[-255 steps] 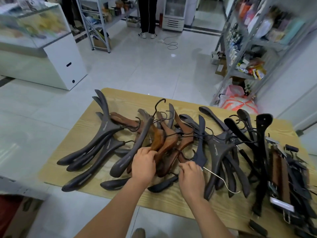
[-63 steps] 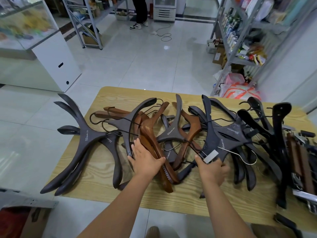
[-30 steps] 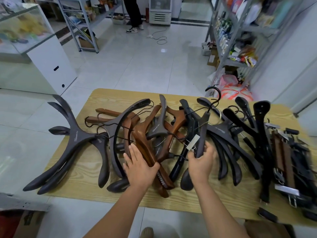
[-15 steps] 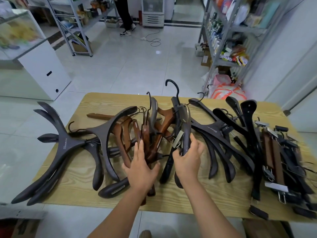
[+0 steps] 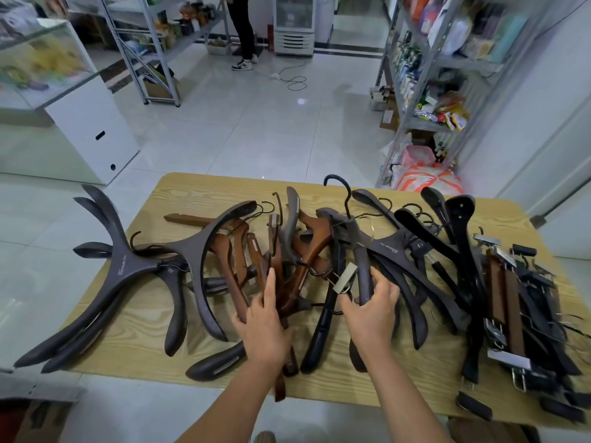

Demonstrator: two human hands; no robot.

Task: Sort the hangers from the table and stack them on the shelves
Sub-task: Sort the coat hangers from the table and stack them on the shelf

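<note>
While our left hand (image 5: 265, 324) lies flat with fingers straight across the brown hangers (image 5: 236, 276) near the front edge of the table (image 5: 137, 318), pinning them and clasping nothing, our right hand (image 5: 372, 310) has the grip: fingers and thumb curled round one arm of a dark hanger (image 5: 364, 263). That hanger stands tilted up out of the heap, its hook (image 5: 348, 201) poking above everything else, and a metal clip (image 5: 345, 279) sits just beside our thumb. Both forearms come in from below, wrists fairly straight, hands close together over the middle of the pile.

We read this as the sorting step, with one dark hanger being pulled free of the brown ones; nothing looks stacked on a shelf from here. Next move, we'd say: lift up and slightly right, hold the brown ones down with the left, and watch for snagging hooks, because they're thoroughly tangled.

Either side, sorted-looking groups: dark hangers (image 5: 128, 270) fanned out left, overhanging the table edge, and clip hangers (image 5: 499, 289) packed on the right. Beyond the table comes tiled floor (image 5: 256, 129), then the metal shelves (image 5: 415, 124) on the right, already crowded with packets (image 5: 447, 115), well apart from us.
</note>
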